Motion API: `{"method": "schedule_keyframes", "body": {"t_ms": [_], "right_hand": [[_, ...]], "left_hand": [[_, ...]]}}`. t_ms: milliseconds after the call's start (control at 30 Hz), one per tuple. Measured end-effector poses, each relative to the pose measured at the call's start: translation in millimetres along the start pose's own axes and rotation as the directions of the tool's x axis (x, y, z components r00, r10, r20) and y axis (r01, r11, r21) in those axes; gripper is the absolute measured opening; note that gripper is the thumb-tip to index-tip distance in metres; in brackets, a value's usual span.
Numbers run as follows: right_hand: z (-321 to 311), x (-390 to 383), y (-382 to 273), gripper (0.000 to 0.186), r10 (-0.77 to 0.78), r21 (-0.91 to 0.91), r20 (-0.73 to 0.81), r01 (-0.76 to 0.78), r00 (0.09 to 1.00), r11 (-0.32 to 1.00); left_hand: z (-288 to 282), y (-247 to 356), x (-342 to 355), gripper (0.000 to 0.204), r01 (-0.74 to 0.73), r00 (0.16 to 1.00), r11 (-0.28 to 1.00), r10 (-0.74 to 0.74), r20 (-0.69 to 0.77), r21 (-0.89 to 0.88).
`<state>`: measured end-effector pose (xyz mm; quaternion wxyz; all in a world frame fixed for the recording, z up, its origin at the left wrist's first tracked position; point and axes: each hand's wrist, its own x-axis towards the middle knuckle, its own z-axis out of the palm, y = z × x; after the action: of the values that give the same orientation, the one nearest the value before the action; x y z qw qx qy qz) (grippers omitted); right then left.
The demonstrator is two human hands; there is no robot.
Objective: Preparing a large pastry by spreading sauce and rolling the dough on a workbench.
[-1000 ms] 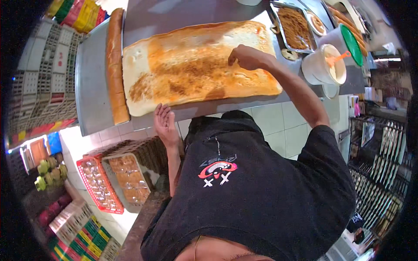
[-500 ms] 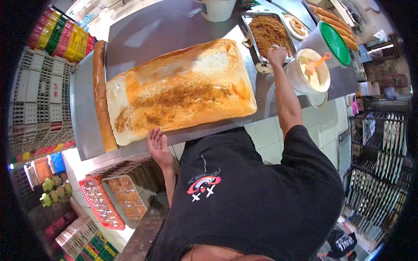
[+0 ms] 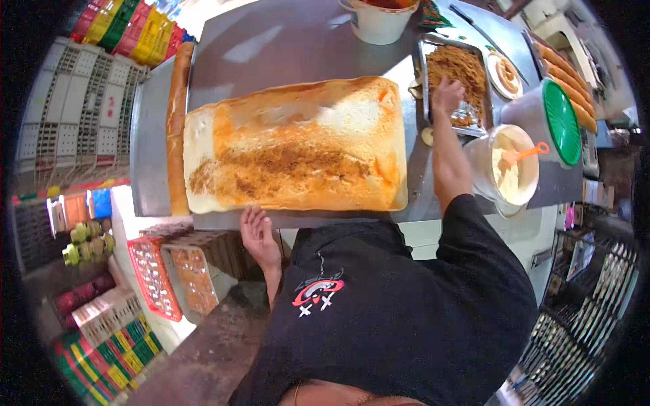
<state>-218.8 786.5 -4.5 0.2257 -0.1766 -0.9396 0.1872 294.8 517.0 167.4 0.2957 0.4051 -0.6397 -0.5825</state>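
Note:
A large flat sheet of sponge cake [image 3: 298, 101] lies on the metal table, smeared with orange-white spread and strewn with brown floss along its near half. My left hand [image 3: 260, 233] rests at the sheet's near edge, fingers loosely apart and holding nothing. On the right, my right hand [image 3: 447, 97] is down in the brown, crumbly floss [image 3: 467, 71], its fingers curled into it and partly hidden. The floss fills a metal tray [image 3: 422, 57], whose bare bottom shows near the hand. Beside my right forearm stands a white tub of pale cream [image 3: 506, 186] with an orange-handled spatula [image 3: 521, 155].
A long brown cake roll [image 3: 177, 128] lies at the table's left. Behind the cream are a tub with a green lid [image 3: 560, 122] and a small plate [image 3: 504, 74]. A white bucket [image 3: 384, 24] stands at the back. Several rolls [image 3: 569, 84] lie far right; crates [image 3: 154, 277] stand below left.
My right hand has moved from the tray's near end farther into the floss. The view has turned and shifted, so the table sits differently. My left hand stays by the cake's near edge.

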Motion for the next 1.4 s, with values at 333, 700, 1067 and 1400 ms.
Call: {"method": "schedule_keyframes", "body": {"t_ms": [333, 700, 1067, 1400], "right_hand": [[-89, 9, 2, 0.058, 0.024, 0.131, 0.435, -0.090, 0.900, 0.987], [-217, -221, -164, 0.013, -0.590, 0.627, 0.773, 0.419, -0.232, 0.657], [-213, -327, -280, 0.017, -0.762, 0.836, 0.548, 0.252, -0.346, 0.487], [-202, -206, -171, 0.021, -0.670, 0.638, 0.707, 0.615, -0.229, 0.463]], "left_hand": [[-9, -12, 1, 0.046, 0.008, 1.000, 1.000, -0.008, -0.030, -0.024], [-76, -39, -13, 0.047, 0.009, 0.992, 0.999, -0.016, -0.124, -0.053], [-146, -51, -26, 0.046, -0.002, 0.955, 0.993, -0.033, -0.294, -0.121], [-137, -51, 10, 0.044, 0.006, 0.995, 0.998, -0.012, -0.097, -0.069]]}}
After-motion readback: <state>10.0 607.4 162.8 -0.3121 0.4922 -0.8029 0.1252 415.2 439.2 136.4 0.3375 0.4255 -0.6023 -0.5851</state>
